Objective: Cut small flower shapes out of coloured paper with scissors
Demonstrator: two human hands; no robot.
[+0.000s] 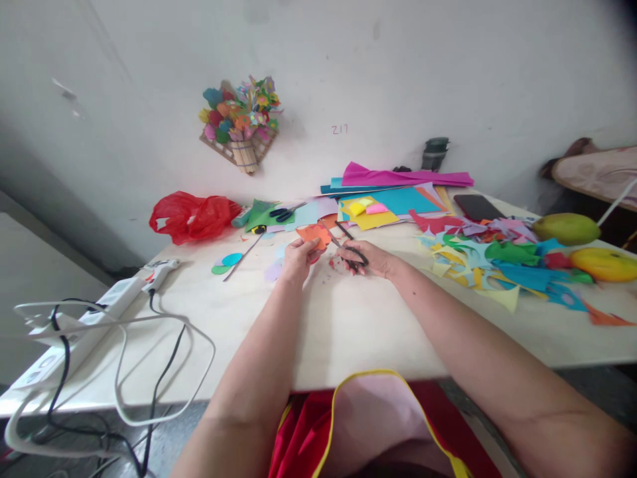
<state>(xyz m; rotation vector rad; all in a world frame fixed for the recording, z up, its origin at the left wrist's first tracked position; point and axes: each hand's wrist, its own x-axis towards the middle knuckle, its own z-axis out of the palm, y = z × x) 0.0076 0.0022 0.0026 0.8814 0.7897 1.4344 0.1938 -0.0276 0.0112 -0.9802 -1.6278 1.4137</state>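
Observation:
Between the fingers of my left hand (298, 259) is a piece of orange paper (313, 234), held a little above the table. My right hand (365, 257) grips a pair of scissors (359, 255) by the dark handles. Their blades point up and to the left, close to the paper's right edge; whether they touch it I cannot tell. Small red scraps lie on the table beneath the scissors. Left of my left hand are a blue paper circle (231, 259) and a green paper circle (220, 270), partly overlapping.
A heap of coloured paper scraps (497, 259) covers the right side, beside two mangoes (567, 228) and a phone (478, 207). Paper sheets (398, 206) lie at the back. Another pair of scissors (282, 214), a red plastic bag (194, 216) and a power strip (94, 325) with tangled cables are leftward.

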